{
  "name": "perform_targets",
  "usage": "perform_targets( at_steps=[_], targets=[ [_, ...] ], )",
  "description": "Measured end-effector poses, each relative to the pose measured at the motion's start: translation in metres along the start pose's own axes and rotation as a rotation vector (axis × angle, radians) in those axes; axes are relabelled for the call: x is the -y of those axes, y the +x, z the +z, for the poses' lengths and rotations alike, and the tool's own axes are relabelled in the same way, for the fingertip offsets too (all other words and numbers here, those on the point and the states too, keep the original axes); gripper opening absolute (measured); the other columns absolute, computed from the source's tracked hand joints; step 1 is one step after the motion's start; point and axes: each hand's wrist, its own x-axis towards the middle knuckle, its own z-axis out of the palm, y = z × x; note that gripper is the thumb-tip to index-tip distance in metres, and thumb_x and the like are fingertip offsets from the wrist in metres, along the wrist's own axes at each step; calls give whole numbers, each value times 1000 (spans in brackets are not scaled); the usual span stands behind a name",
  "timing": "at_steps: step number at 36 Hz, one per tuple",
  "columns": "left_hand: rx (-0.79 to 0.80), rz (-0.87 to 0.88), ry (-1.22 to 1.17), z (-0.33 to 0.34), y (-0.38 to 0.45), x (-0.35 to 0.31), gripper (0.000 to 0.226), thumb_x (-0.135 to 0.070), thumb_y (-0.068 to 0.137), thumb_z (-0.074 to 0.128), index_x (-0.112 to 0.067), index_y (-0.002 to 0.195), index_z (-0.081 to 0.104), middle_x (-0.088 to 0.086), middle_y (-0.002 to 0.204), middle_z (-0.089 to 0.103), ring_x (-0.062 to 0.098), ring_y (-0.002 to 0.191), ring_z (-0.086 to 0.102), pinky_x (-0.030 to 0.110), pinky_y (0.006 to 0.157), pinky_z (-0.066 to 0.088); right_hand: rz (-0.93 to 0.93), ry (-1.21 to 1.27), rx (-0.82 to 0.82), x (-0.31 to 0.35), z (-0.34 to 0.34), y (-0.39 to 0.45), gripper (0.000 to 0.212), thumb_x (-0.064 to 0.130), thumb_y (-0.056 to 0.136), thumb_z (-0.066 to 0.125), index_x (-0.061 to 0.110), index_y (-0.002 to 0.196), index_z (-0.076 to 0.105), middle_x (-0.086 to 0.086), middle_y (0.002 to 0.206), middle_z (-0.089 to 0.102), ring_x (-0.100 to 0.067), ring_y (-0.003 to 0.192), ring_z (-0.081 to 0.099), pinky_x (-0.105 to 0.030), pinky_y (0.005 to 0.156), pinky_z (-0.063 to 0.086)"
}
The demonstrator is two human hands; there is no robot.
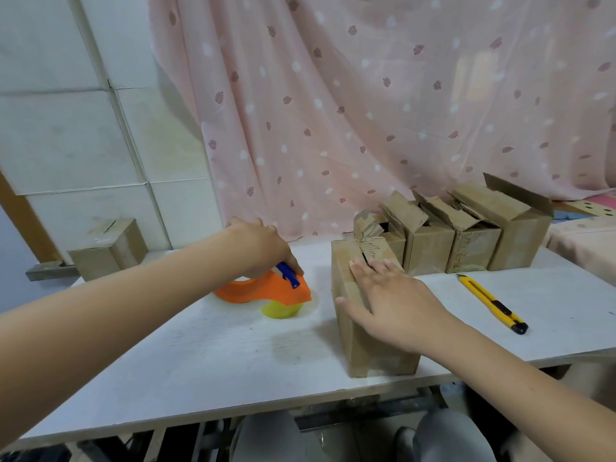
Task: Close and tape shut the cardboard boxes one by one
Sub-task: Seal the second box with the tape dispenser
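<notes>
Near box (363, 315) flaps pressed closed under flat right hand (393, 295), untaped; left hand (263, 245) grasps tape dispenser (266, 288); four far boxes (466, 235) remain open.

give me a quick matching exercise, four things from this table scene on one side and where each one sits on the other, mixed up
Things:
1. tape dispenser
2. utility knife
3. front box
4. open boxes

Places:
A. in a row along the curtain
B. under the flat right hand
C. under the left hand
D. alone on the table's right side

Pairs: 1-C, 2-D, 3-B, 4-A
</notes>
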Motion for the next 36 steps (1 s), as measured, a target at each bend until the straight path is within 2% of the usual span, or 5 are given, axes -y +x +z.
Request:
perform_targets(
  at_steps=[12,17,24,28,36],
  targets=[
    [56,66,69,-27,7,-7,71,-5,100,37,-62,141,36,-7,112,48,24,101,50,29,62,39,-23,-7,-10,-3,5,2,83,68,98,10,14,161,8,-6,167,12,-21,154,9,-33,123,1],
    [191,50,91,-23,4,-6,54,-18,102,45,-56,141,42,-6,115,51,29,113,54,36,83,50,-16,-10,-13,-2,6,2,82,66,99,13,11,160,9,-6,167,13,-21,154,8,-33,123,0],
    [124,83,-236,12,-9,47,86,3,89,35,-60,145,24,-13,92,45,8,71,44,19,57,35,-18,-4,-16,-3,8,3,84,67,98,12,11,160,9,-7,167,12,-20,154,7,-33,123,-1],
    [71,-22,-432,53,-18,76,84,-11,85,53,-68,139,22,-6,98,45,10,81,54,25,68,48,-18,1,-7,-4,9,5,85,68,97,12,12,160,8,-6,167,11,-20,154,7,-32,123,-1],
    [100,-258,-795,128,-16,65,12,-33,87,67,-31,79,58,-2,72,57,14,62,54,26,52,48,-8,29,-11,-2,6,3,83,67,98,16,12,160,12,-4,167,14,-20,154,8,-32,123,1]
  ],
)
